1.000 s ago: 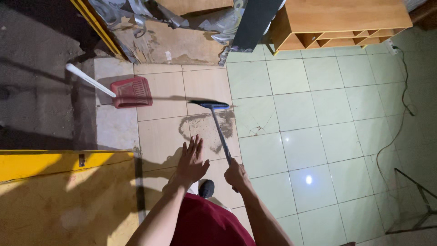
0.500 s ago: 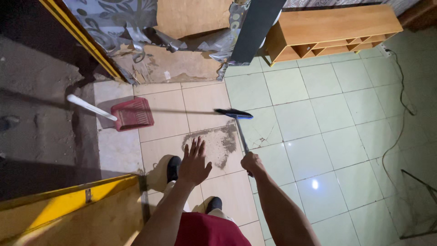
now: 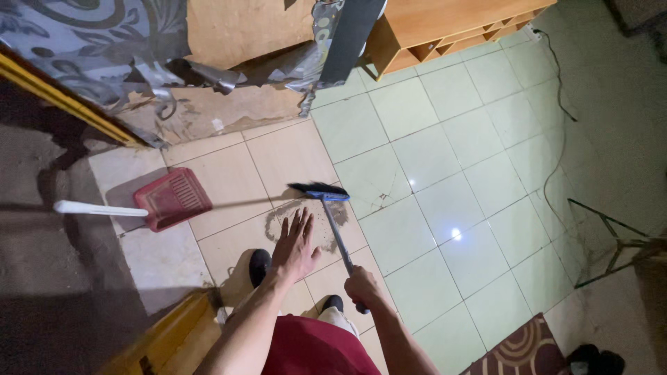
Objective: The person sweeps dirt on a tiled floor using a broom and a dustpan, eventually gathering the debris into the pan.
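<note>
right hand (image 3: pixel 360 286) is clenched on the near end of the thin dark metal handle of the blue-headed, black-bristled broom (image 3: pixel 321 190), whose long axis runs up and slightly left away from that grip, its head on the beige floor tile (image 3: pixel 229 182) at the far edge of a grey dust patch (image 3: pixel 316 226). left hand (image 3: pixel 294 244) is released, fingers spread flat in the air above the patch, holding nothing. red slatted plastic dustpan with white handle (image 3: pixel 171 198) lies well apart to the left.
</note>
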